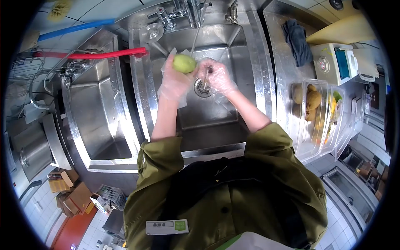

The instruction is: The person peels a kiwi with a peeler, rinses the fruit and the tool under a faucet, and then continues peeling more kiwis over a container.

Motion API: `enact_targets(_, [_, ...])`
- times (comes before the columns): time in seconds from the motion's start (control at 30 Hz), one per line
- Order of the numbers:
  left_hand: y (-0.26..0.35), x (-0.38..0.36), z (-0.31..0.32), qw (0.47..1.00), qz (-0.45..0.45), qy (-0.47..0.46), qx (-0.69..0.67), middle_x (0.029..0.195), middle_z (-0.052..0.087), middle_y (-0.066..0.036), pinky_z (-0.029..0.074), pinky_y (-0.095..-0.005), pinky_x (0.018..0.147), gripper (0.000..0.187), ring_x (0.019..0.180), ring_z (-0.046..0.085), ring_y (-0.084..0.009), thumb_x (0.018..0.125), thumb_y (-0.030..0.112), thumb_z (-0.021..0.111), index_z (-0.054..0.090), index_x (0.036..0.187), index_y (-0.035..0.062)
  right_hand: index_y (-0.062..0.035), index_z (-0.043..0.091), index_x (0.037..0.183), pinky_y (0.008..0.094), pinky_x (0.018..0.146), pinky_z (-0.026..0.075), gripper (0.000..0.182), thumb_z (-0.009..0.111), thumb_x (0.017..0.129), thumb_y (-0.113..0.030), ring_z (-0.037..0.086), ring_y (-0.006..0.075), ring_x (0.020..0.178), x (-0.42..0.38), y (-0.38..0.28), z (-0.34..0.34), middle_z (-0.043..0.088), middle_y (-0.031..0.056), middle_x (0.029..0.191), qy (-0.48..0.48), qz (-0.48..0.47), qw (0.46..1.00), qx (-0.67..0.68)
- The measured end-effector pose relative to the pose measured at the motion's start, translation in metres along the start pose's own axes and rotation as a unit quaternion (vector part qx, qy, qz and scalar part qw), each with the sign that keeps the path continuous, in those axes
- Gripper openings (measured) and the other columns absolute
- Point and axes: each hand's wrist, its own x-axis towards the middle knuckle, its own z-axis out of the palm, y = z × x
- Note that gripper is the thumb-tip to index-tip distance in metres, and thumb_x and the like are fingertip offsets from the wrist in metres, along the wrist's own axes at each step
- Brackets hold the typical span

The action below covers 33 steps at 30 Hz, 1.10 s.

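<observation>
A smooth, pale green oval fruit (184, 63) rests in the fingers of my left hand (175, 81), above the middle sink. My right hand (219, 78) is just to the right of it, fingers curled closed around a slim metallic tool (207, 74) whose kind I cannot tell. Both hands wear clear plastic gloves. Beneath them lies the basin of the steel sink (208, 112), with its round drain (202, 87) partly hidden by my right hand. A thin stream of water comes down from the faucet (192, 14) close by the fruit.
A round metal strainer (152, 32) sits on the sink's back left ledge. At left, a red hose (104, 54) crosses over a second sink (100, 112). On the right counter are a dark cloth (297, 41), a white machine (329, 62) and clear bins (306, 143) with brown fruit.
</observation>
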Motion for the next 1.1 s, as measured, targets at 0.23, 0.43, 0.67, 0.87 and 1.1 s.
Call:
enact_targets(0.23, [0.000,0.001,-0.002,0.997,-0.044,-0.060,-0.021,0.102,0.058,-0.010,0.046,-0.0365,0.093,0.029,0.099,0.054,-0.0217,0.088,0.029,0.055,0.053,0.108,0.0074,-0.0059,0.060,0.087,0.0270,0.057,0.047,0.013,0.062,0.074,-0.003,0.058,0.0115,0.060,0.000,-0.014,0.004,0.063,0.0062,0.069,0.031,-0.006,0.999,0.037])
enact_targets(0.43, [-0.003,0.001,0.003,0.995,-0.081,-0.049,-0.009,0.094,0.061,-0.007,0.048,-0.0358,0.087,0.033,0.090,0.057,-0.0193,0.085,0.036,0.059,0.056,0.100,0.0077,-0.0091,0.058,0.092,0.0344,0.056,0.049,0.019,0.064,0.074,-0.007,0.063,0.0292,0.062,0.004,-0.013,0.008,0.062,0.0122,0.071,0.046,-0.070,0.995,-0.059])
enact_targets(0.67, [-0.005,-0.006,0.004,0.996,-0.050,-0.046,0.064,0.096,0.062,-0.008,0.047,-0.0367,0.087,0.037,0.090,0.059,-0.0216,0.085,0.041,0.060,0.057,0.100,0.0080,-0.0082,0.057,0.089,0.0375,0.057,0.050,0.018,0.063,0.072,-0.005,0.063,0.0321,0.066,0.005,-0.020,0.005,0.063,0.0128,0.072,0.008,-0.064,0.991,-0.120])
enact_targets(0.87, [-0.008,0.004,-0.011,0.967,0.072,-0.057,0.236,0.102,0.062,-0.009,0.044,-0.0346,0.092,0.034,0.096,0.057,-0.0218,0.086,0.032,0.059,0.056,0.107,0.0064,-0.0009,0.061,0.088,0.0298,0.061,0.049,0.011,0.059,0.077,0.001,0.061,0.0144,0.066,0.003,-0.010,0.003,0.064,0.0065,0.071,0.042,0.030,0.991,0.124])
enact_targets(1.1, [0.002,0.011,-0.010,0.995,-0.014,-0.021,-0.099,0.102,0.063,-0.009,0.046,-0.0412,0.089,0.024,0.098,0.057,-0.0250,0.088,0.014,0.056,0.054,0.109,0.0024,-0.0004,0.062,0.085,0.0253,0.058,0.043,0.011,0.054,0.079,-0.002,0.057,0.0098,0.070,-0.003,0.018,-0.031,0.063,0.0056,0.079,0.085,0.188,0.978,-0.029])
